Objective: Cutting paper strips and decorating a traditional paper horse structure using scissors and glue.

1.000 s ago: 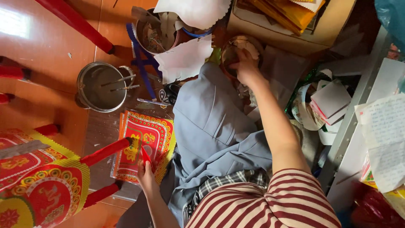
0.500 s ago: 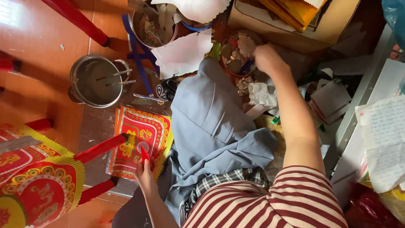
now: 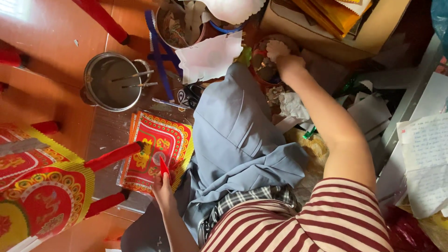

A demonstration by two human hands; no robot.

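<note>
A stack of red patterned sheets lies on the floor under the left hand, which pinches a small red tool on the top sheet, while the right hand reaches into a bowl, grip hidden.

You are sitting on the floor of a cluttered home craft workshop: red-and-yellow patterned paper sheets lie under your left fingers, a round steel pot holding brushes stands beyond them, and white paper scraps lie below your right fingers.
</note>
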